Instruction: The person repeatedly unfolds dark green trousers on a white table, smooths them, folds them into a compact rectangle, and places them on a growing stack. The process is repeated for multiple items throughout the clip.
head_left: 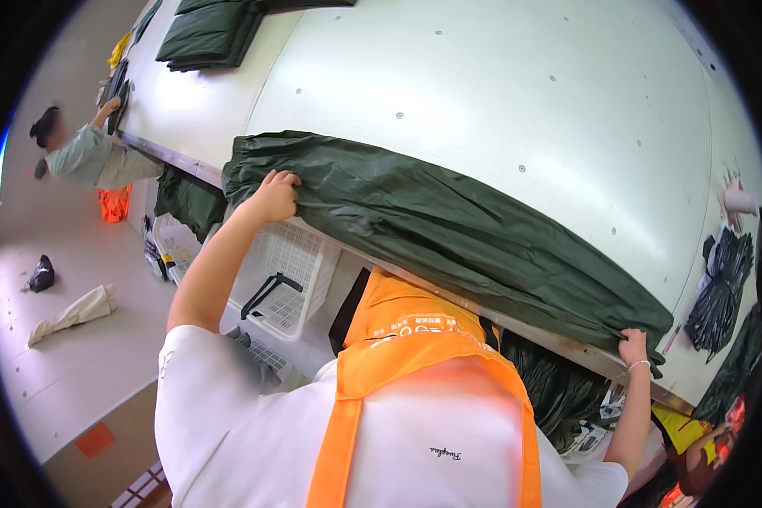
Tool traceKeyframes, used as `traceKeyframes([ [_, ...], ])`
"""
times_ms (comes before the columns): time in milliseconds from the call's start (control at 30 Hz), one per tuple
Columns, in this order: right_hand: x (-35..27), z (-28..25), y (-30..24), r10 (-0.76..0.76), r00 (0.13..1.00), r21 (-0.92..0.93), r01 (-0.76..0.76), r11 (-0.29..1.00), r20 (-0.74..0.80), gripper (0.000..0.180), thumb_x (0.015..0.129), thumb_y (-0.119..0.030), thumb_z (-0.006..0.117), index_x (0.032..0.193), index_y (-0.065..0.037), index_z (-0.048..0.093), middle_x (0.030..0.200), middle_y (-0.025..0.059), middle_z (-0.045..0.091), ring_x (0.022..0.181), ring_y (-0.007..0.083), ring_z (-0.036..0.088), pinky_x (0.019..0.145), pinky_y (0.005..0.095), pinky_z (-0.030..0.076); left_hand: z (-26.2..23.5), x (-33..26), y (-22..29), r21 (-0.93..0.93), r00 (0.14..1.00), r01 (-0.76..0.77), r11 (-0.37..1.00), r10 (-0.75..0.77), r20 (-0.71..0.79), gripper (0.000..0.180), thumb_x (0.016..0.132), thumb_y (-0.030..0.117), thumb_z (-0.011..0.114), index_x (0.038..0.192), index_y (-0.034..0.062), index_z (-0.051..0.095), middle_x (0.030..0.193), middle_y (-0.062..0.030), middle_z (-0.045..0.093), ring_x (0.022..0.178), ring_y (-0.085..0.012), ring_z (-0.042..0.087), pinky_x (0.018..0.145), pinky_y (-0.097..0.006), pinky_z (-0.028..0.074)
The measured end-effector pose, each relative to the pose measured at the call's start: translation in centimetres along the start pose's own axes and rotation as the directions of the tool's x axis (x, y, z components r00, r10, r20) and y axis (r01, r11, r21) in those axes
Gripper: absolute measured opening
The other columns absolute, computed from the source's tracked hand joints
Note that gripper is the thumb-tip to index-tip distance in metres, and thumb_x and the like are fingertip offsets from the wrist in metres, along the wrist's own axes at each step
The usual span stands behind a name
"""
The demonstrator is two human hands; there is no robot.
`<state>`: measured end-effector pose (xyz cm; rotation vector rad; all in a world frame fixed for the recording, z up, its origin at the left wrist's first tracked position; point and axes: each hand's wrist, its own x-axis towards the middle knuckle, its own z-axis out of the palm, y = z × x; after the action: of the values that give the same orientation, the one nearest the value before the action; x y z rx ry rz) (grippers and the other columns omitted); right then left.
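A pair of dark green rain trousers [449, 220] lies lengthwise along the front edge of the white table [483, 93]. Its gathered, elastic-looking end is at the left, and creases run along the fabric. My left hand [275, 195] is closed on the near edge close to that gathered end, fingers curled over the cloth. At the far right end, my right hand [633, 345] pinches the narrow corner of the trousers. Both arms are spread wide, and the fingertips are partly hidden by the fabric.
Folded dark green garments [212, 34] lie at the back left. Under the table stand a white plastic basket [292, 284] and dark green cloth [550, 381]. Dark strips [720, 292] lie in a bundle at the right. A co-worker [85, 152] stands at the left.
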<state>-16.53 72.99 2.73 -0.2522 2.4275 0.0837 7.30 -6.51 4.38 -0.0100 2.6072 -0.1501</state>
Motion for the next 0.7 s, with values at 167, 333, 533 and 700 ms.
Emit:
traceKeyframes([
  [167, 5.6, -4.8, -1.4, 0.138, 0.984, 0.196, -0.159, 0.968, 0.114, 0.043, 0.076, -0.02, 0.049, 0.111, 0.004, 0.055, 0.109, 0.0277, 0.056, 0.106, 0.0395, 0.052, 0.09, 0.0384, 0.04, 1.9, 7.5, -5.7, -0.031, 0.952, 0.039, 0.999, -0.027, 0.305, 0.03, 0.073, 0.026, 0.051, 0.08, 0.0024, 0.069, 0.095, -0.0192, 0.064, 0.093, -0.0338, 0.06, 0.087, -0.043, 0.045],
  [333, 9.1, -4.3, -2.8, 0.43, 0.901, -0.15, -0.417, 0.896, 0.06, 0.059, 0.084, -0.045, 0.048, 0.126, -0.003, 0.048, 0.12, 0.0225, 0.053, 0.117, 0.0378, 0.046, 0.101, 0.044, 0.029, -2.4, 9.7, -3.2, -0.278, 0.885, 0.429, 0.86, -0.337, 0.322, 0.051, 0.07, 0.043, 0.054, 0.094, 0.0006, 0.067, 0.101, -0.0206, 0.063, 0.096, -0.0333, 0.06, 0.084, -0.039, 0.047],
  [533, 4.1, -7.9, -13.7, 0.253, 0.825, -0.49, -0.516, 0.703, -0.505, 0.056, 0.082, -0.024, 0.062, 0.131, -0.006, 0.042, 0.135, 0.02, 0.039, 0.128, 0.0346, 0.034, 0.105, 0.0541, 0.02, -3.3, 9.4, -3.0, -0.315, 0.91, 0.347, 0.883, -0.235, 0.343, 0.074, 0.068, 0.067, 0.057, 0.088, -0.0034, 0.067, 0.095, -0.0208, 0.064, 0.091, -0.0336, 0.061, 0.08, -0.039, 0.048],
  [700, 2.4, -5.9, -41.8, -0.663, 0.542, -0.181, 0.687, 0.703, -0.516, 0.044, 0.074, -0.004, 0.052, 0.118, -0.001, 0.052, 0.124, 0.0186, 0.047, 0.119, 0.0339, 0.042, 0.102, 0.0467, 0.03, -3.1, 9.6, -1.0, -0.298, 0.863, 0.427, 0.853, -0.287, 0.416, 0.07, 0.069, 0.064, 0.058, 0.098, 0.0019, 0.067, 0.106, -0.0152, 0.064, 0.1, -0.0274, 0.06, 0.086, -0.036, 0.046],
])
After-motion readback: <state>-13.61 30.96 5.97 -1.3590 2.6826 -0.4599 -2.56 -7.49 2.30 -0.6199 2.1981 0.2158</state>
